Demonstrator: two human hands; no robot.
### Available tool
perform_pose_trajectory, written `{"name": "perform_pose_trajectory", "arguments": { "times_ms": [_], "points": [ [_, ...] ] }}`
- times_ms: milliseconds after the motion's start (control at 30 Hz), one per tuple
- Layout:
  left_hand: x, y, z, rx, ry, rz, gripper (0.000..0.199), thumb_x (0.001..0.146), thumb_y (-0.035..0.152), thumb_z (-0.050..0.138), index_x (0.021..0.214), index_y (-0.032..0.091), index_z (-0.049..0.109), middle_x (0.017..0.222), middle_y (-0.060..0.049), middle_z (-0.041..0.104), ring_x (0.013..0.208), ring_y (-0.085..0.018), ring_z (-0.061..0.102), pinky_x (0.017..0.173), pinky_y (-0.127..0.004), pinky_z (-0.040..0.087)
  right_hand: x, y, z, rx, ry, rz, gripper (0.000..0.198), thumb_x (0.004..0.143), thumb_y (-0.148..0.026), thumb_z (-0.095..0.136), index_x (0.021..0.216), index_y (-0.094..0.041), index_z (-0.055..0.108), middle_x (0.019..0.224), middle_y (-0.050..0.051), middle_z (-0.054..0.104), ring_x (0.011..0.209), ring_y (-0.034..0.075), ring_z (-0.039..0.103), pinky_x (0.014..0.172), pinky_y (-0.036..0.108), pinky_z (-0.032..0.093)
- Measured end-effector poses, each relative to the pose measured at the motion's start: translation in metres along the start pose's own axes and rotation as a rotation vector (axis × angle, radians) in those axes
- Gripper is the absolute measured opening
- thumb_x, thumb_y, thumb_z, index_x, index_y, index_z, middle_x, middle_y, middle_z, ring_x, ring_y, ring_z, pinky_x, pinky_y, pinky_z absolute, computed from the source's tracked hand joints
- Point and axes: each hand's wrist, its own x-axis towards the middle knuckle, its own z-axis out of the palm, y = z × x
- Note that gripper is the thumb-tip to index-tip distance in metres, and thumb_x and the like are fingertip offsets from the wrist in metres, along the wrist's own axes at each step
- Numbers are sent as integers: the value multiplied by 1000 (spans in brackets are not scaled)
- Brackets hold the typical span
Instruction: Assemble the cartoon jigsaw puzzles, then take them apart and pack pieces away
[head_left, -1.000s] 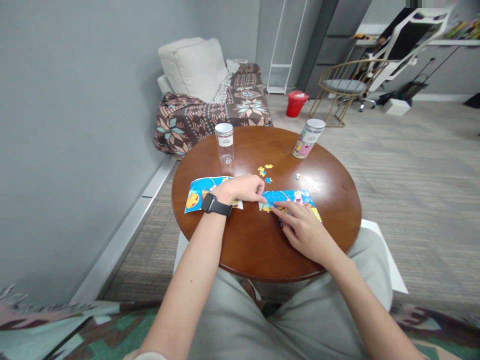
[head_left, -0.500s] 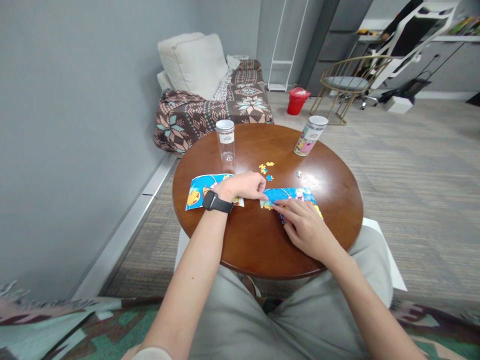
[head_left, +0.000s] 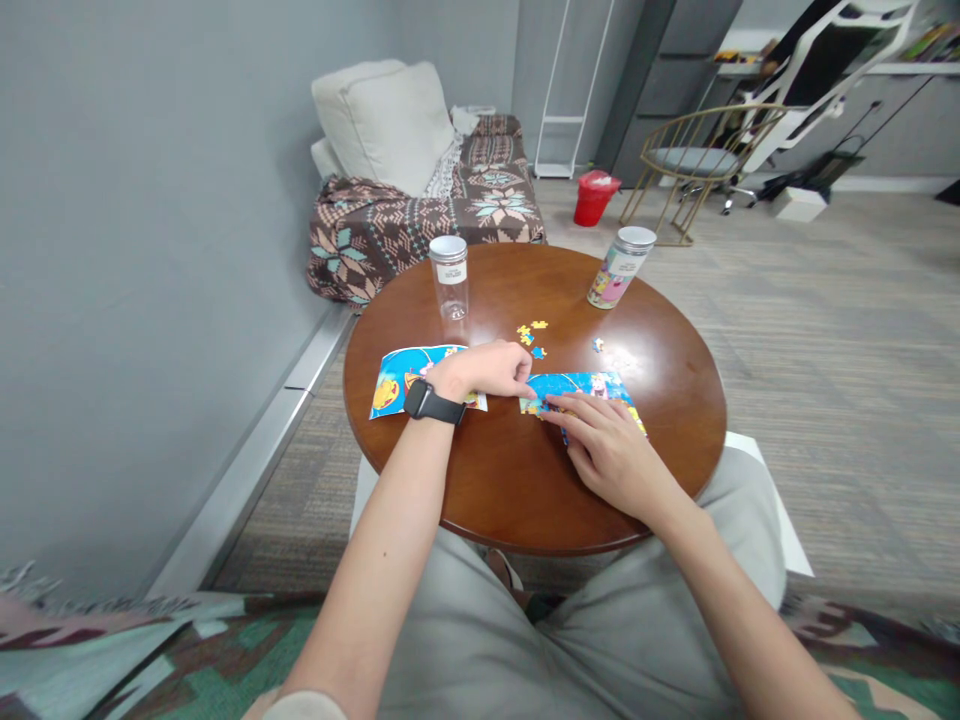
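A partly covered jigsaw puzzle [head_left: 555, 384], mostly blue with cartoon figures, lies flat on the round table. My left hand [head_left: 499, 368], wearing a black watch, has its fingers curled and its thumb tip at the puzzle's upper left edge. Over the puzzle's lower part rests my right hand [head_left: 611, 445], its fingers stretched out toward the yellowish pieces at the left side. What lies beneath those fingertips is hidden. Under my left wrist is a matching picture sheet [head_left: 391, 385]. Several loose puzzle pieces [head_left: 526, 336] lie beyond my hands, and a single piece [head_left: 598, 345] sits farther right.
A clear jar with a silver lid [head_left: 451, 290] stands at the back left of the wooden table [head_left: 510, 490]. A printed jar [head_left: 616, 275] stands at the back right. Behind are a covered sofa [head_left: 427, 225], a red bin [head_left: 595, 200] and a gold-framed chair [head_left: 694, 160].
My right fingers have shifted slightly at the puzzle's left side. My left hand stays in place, and the whole view has moved a touch.
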Motion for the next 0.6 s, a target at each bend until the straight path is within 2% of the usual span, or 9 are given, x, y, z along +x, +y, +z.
{"name": "perform_pose_trajectory", "arguments": {
  "times_ms": [300, 600],
  "points": [
    [-3, 5, -3, 13, 0, -25, 25, 78, 43, 68, 72, 19, 62, 69, 1, 65, 61, -12, 53, 56, -25, 33, -2, 0, -1, 3, 15, -42, 41, 86, -5, 43, 117, -18, 66, 132, 9, 66, 124, 28, 56, 97, 45, 41],
    [-2, 7, -4, 11, -4, -20, 24, 77, 40, 70, 71, 18, 62, 68, 2, 63, 58, -11, 50, 56, -24, 33, -3, -4, -1, 15, 48, 52, 34, 88, -10, 47, 116, -19, 65, 129, 9, 67, 122, 30, 58, 98, 48, 40]
  ]
}}
